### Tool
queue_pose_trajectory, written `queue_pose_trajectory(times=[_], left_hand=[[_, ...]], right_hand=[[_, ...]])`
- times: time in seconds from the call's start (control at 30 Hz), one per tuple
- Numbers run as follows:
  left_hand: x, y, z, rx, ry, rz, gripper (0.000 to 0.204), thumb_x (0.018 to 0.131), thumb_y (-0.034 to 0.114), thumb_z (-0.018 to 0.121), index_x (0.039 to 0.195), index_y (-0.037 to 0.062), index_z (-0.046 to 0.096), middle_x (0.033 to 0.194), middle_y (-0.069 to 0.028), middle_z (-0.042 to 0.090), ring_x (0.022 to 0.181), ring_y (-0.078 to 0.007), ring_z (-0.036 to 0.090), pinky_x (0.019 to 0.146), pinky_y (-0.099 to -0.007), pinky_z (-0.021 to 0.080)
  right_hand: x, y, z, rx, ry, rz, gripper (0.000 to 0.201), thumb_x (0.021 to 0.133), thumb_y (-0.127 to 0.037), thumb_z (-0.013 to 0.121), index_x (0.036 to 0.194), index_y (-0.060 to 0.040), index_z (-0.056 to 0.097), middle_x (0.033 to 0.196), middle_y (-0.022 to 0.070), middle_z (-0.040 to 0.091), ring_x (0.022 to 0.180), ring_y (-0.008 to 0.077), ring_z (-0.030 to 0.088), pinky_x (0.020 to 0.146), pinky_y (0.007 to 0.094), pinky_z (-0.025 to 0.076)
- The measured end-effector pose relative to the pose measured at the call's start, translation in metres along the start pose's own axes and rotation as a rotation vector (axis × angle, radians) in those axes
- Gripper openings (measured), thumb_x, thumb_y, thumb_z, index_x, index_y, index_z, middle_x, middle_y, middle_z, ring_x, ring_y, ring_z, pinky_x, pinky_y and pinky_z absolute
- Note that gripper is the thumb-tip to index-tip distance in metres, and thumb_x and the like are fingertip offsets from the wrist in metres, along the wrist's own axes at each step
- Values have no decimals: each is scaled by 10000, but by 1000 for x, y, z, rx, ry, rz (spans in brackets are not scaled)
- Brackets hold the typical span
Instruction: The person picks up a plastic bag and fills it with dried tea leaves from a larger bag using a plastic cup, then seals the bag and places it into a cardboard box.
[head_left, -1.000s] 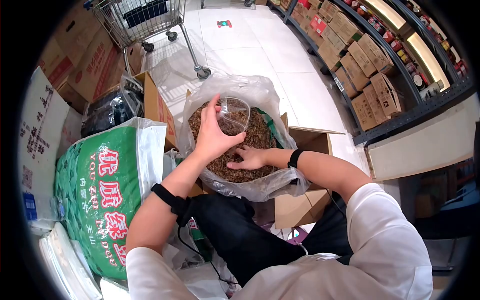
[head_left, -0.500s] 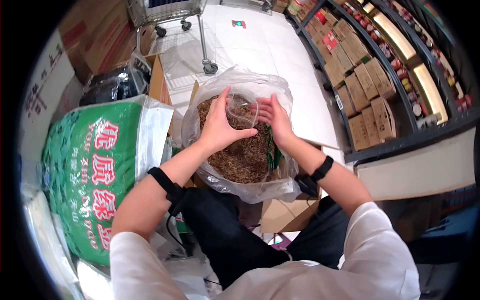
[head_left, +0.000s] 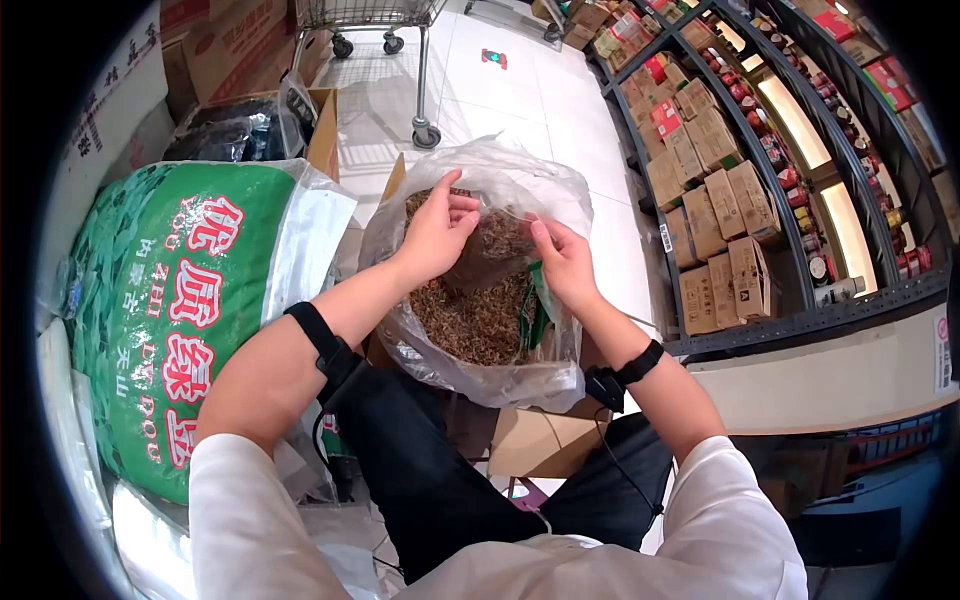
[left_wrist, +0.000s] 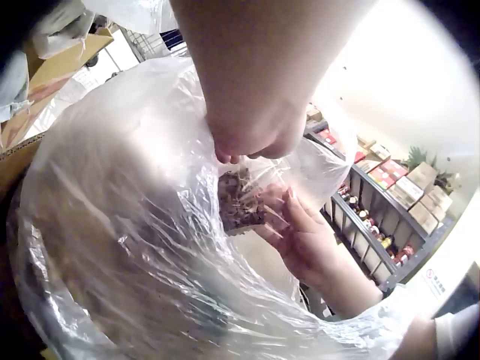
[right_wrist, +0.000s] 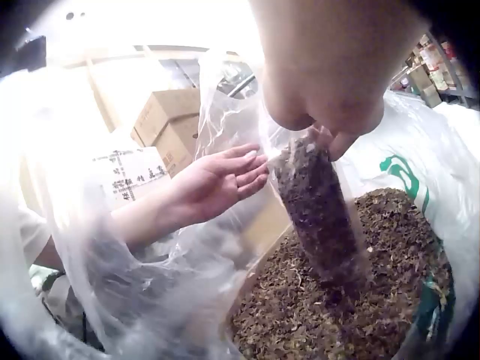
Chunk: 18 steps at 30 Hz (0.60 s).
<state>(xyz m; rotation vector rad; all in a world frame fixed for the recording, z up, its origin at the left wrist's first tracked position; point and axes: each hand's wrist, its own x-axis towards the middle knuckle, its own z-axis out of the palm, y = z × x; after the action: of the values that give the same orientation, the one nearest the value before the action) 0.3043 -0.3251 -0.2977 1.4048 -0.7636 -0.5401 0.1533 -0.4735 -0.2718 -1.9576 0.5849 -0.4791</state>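
Observation:
A large clear plastic bag (head_left: 548, 178) stands open between the knees, filled with loose brown dried flakes (head_left: 470, 328). Above the flakes is a smaller clear plastic container (right_wrist: 316, 214), full of the same brown material and tilted in the right wrist view. My right hand (head_left: 565, 262) pinches its upper end between thumb and fingers. On the other side, my left hand (head_left: 437, 232) is held beside the container with loosely bent fingers. In the right wrist view a gap shows between this left hand (right_wrist: 217, 184) and the container.
A big green printed sack (head_left: 170, 310) leans at the left. Cardboard (head_left: 545, 442) surrounds the bag's base. Behind stands a metal shopping cart (head_left: 370, 18). Shelves at the right carry brown cartons (head_left: 715, 215) and jars (head_left: 790, 180).
The right hand rose from the flakes to the container's far side, then took hold of its upper end. The left hand let go of the container, which now shows brown material inside.

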Motion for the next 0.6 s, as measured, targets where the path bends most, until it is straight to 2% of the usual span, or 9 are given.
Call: queue_pose_trajectory(times=[0.03, 0.07, 0.17, 0.27, 0.37, 0.43, 0.47, 0.53, 0.6], left_hand=[[-1, 3, 0, -16, 20, -28, 620, 906, 6, 586, 1452, 46, 294, 1084, -118, 609, 958, -168, 613, 887, -292, 493], [-2, 7, -1, -17, 19, -30, 620, 906, 6, 586, 1452, 46, 294, 1084, -118, 609, 958, -168, 613, 887, -292, 493], [-4, 13, -3, 62, -14, -103, 529, 909, 12, 589, 1393, 27, 377, 1014, -93, 624, 924, -153, 621, 844, -288, 503], [-7, 16, 0, 2, -30, -85, 455, 906, 3, 585, 1335, 25, 437, 977, -89, 620, 887, -148, 630, 801, -285, 508], [-6, 15, -5, 206, 29, -35, 412, 900, -10, 574, 1298, 30, 473, 950, -90, 610, 868, -159, 635, 777, -283, 508], [-6, 5, -5, 391, 79, 226, 372, 898, -18, 562, 1263, 27, 509, 941, -100, 603, 881, -177, 637, 774, -287, 509], [-5, 2, -4, 391, 78, 224, 372, 898, -18, 562, 1263, 27, 509, 941, -100, 603, 881, -177, 637, 774, -287, 509], [-3, -5, -2, 436, 209, 236, 345, 890, -2, 584, 1231, 23, 541, 989, -112, 615, 919, -193, 634, 788, -305, 510], [-1, -18, 2, 352, 160, 177, 337, 888, 17, 595, 1223, 26, 551, 1011, -127, 627, 939, -205, 634, 793, -315, 510]], right_hand=[[-1, -3, -7, 13, -51, 63, 362, 1009, -284, 519, 1244, -22, 606, 1089, 43, 677, 973, 110, 617, 804, 257, 491], [-3, -5, -11, -8, -76, 40, 374, 1014, -307, 503, 1241, -29, 609, 1116, 67, 679, 1006, 131, 626, 812, 268, 494], [-12, -17, -17, 70, -78, 79, 379, 1004, -322, 522, 1186, -10, 638, 1035, 58, 699, 912, 112, 631, 750, 243, 486], [-13, -11, -31, 97, -149, 109, 400, 1008, -341, 507, 1195, -9, 630, 1103, 81, 694, 996, 136, 644, 788, 256, 497], [-14, -7, -34, 123, -185, 114, 404, 1010, -346, 499, 1193, -11, 631, 1110, 77, 692, 1004, 138, 642, 808, 266, 502], [-16, -10, -30, 122, -173, 123, 404, 1011, -347, 497, 1190, -11, 631, 1106, 74, 692, 1008, 139, 642, 813, 271, 504], [-17, -12, -27, 117, -161, 130, 404, 1012, -347, 495, 1188, -11, 632, 1103, 71, 693, 1012, 140, 642, 817, 277, 506], [-18, -12, -21, 117, -149, 132, 404, 1012, -349, 493, 1191, -14, 632, 1098, 66, 694, 1017, 139, 640, 819, 274, 504], [-18, -15, -18, 118, -141, 133, 405, 1013, -350, 490, 1194, -17, 631, 1093, 61, 695, 1021, 138, 638, 821, 271, 502]])
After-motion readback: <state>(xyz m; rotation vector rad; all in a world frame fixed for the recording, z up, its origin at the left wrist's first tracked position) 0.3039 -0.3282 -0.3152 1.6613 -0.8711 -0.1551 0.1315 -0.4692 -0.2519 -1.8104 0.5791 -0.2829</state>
